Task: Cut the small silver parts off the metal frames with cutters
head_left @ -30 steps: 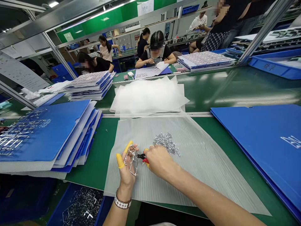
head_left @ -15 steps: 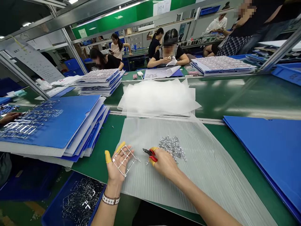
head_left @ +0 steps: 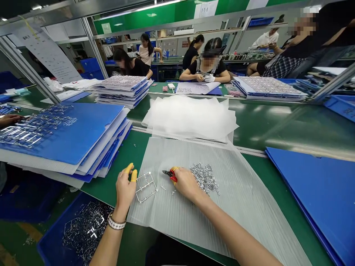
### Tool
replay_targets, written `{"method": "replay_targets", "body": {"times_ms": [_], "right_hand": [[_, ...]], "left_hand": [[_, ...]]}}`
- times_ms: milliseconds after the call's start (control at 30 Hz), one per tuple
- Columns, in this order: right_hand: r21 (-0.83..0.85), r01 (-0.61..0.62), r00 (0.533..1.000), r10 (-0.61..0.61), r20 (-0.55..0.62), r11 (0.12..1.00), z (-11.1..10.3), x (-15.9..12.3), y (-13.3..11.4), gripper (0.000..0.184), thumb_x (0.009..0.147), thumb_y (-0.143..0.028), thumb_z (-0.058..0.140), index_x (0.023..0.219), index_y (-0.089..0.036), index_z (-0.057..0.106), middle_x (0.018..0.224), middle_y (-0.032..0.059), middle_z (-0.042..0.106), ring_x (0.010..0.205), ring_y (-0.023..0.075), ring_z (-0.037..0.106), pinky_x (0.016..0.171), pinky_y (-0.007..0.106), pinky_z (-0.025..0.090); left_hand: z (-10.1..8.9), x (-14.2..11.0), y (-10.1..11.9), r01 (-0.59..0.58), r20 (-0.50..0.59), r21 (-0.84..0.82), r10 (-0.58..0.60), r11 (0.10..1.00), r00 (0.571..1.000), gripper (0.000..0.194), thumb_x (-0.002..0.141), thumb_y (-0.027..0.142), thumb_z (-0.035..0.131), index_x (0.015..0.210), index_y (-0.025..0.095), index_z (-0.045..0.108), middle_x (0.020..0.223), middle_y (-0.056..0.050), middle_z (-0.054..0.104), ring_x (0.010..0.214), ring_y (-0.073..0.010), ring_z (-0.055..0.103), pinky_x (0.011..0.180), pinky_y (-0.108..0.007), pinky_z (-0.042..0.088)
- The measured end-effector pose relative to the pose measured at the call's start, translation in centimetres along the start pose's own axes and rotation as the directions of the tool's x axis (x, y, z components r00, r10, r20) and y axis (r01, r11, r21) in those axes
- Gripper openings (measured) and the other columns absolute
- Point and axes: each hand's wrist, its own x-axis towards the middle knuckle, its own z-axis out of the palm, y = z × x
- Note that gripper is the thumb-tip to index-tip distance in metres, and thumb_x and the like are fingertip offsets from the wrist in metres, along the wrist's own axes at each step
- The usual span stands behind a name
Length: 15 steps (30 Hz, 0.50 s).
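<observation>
My left hand (head_left: 125, 188), with yellow finger cots on thumb and forefinger, pinches the left edge of a silvery metal frame (head_left: 146, 187) over the grey ribbed sheet (head_left: 222, 207). My right hand (head_left: 186, 183) is closed round small red-handled cutters (head_left: 169, 174), whose dark jaws point left toward the frame. A few loose silver bits lie between the frame and the cutters. A heap of small silver parts (head_left: 205, 178) lies just right of my right hand.
A stack of blue and white boards (head_left: 77, 140) carrying metal frames sits at left. White foam sheets (head_left: 191, 116) lie beyond the grey sheet, a blue board (head_left: 318, 184) at right. A blue bin of empty frames (head_left: 83, 232) stands below the table edge. Other people work across the belt.
My left hand turned palm down and shifted the frame left, toward the sheet. My right hand drew the cutters away from the frame. The view swung left.
</observation>
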Motion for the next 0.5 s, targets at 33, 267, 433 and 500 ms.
{"method": "replay_targets", "body": {"times_ms": [33, 267, 433, 500], "right_hand": [[-0.011, 0.008, 1.0, -0.008, 0.003, 1.0, 0.2, 0.1, 0.0, 0.021, 0.082, -0.011, 0.05, 0.101, -0.018, 0.059, 0.091, 0.0088, 0.063, 0.084, 0.0223, 0.057, 0.067, 0.028, 0.034], [0.023, 0.043, 0.999, -0.043, 0.001, 0.999, 0.6, 0.1, 0.1, 0.032, 0.073, -0.001, 0.049, 0.1, -0.016, 0.059, 0.092, 0.0096, 0.063, 0.085, 0.0232, 0.056, 0.07, 0.029, 0.034], [0.184, 0.018, 0.998, -0.008, -0.057, 0.983, -0.2, -0.2, 1.3, 0.02, 0.077, -0.011, 0.051, 0.094, -0.02, 0.057, 0.085, 0.0041, 0.064, 0.076, 0.0184, 0.058, 0.066, 0.027, 0.038], [0.422, 0.026, 0.991, 0.031, -0.127, 0.906, -0.5, -0.7, 2.1, 0.018, 0.078, -0.017, 0.053, 0.095, -0.021, 0.056, 0.085, 0.0027, 0.063, 0.075, 0.0177, 0.058, 0.067, 0.028, 0.04]], "left_hand": [[-0.2, -0.3, 0.6, -0.142, -0.017, 0.13, 0.146, 0.981, 0.989, 0.028, 0.083, 0.035, 0.054, 0.104, 0.02, 0.064, 0.105, -0.011, 0.065, 0.097, -0.0255, 0.057, 0.086, -0.043, 0.043], [2.5, -3.6, 5.1, -0.602, 0.507, 0.297, 0.412, 0.741, 0.757, 0.014, 0.084, 0.019, 0.052, 0.091, 0.022, 0.065, 0.084, -0.005, 0.064, 0.082, -0.0216, 0.054, 0.074, -0.036, 0.039], [4.1, -3.9, 4.9, -0.593, 0.563, 0.444, 0.306, 0.672, 0.768, 0.004, 0.079, 0.021, 0.059, 0.082, 0.02, 0.062, 0.085, -0.006, 0.061, 0.084, -0.025, 0.052, 0.074, -0.039, 0.036], [4.3, -3.8, 4.6, -0.591, 0.568, 0.466, 0.289, 0.659, 0.771, 0.005, 0.079, 0.021, 0.059, 0.084, 0.019, 0.062, 0.086, -0.006, 0.06, 0.085, -0.0252, 0.052, 0.073, -0.039, 0.036]]}}
